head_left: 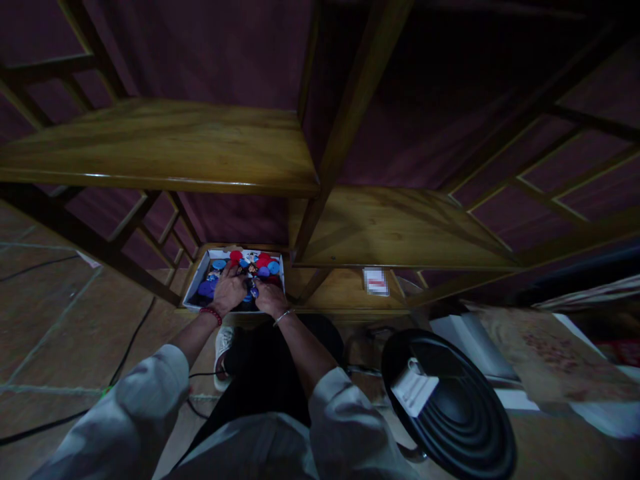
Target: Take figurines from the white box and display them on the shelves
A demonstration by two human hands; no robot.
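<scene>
A shallow white box (196, 283) on the lowest shelf holds several small items in red, blue and purple, some like little dolls or figures. My left hand (230, 292), with a red bead bracelet, reaches over the near edge. Its fingers lie stretched over the items, apparently holding none. Inside the same box, my right hand (271, 299), wearing a pale bracelet, has its fingers closed at a small blue-purple item (255, 289). Dim light and the hands hide its exact kind and part of the contents.
Wooden shelf boards (165, 143) overhang the box, with an upright post (345, 127) to its right. A card (376, 282) sits on the low shelf. A round black stool (455, 400) bears a white object (414, 390). Cables (133, 340) cross the floor.
</scene>
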